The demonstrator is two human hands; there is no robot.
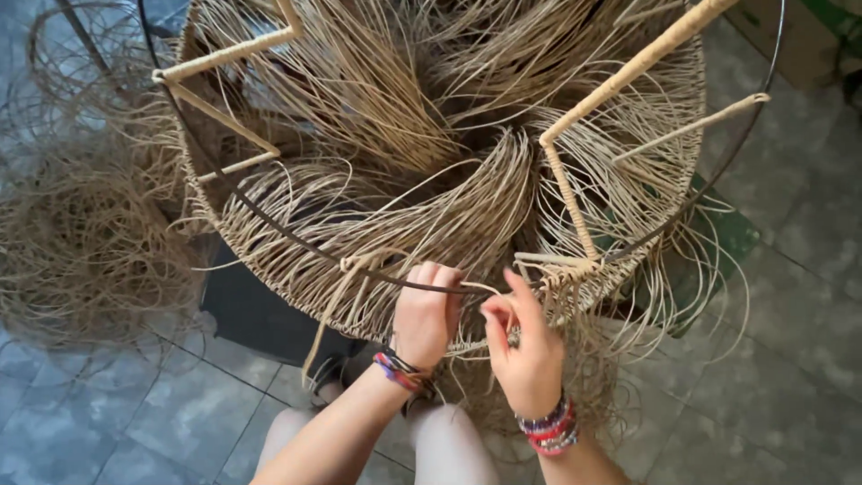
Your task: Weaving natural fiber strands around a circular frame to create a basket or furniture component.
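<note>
A floor of grey stone tiles (pixel 790 296) with pale joints is seen under soft daylight. A cardboard box (pixel 790 36) is set at far right, a green mat (pixel 727 238) nearer.

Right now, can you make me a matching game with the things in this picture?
Things:
1. left hand
2. right hand
3. loose fibre pile
4. dark metal ring

Descriptions:
A. heaped on the tiled floor
B. pinches a thin strand
C. curves across the woven frame
D. fingers curled on the ring

Pairs: 1-D, 2-B, 3-A, 4-C
</note>
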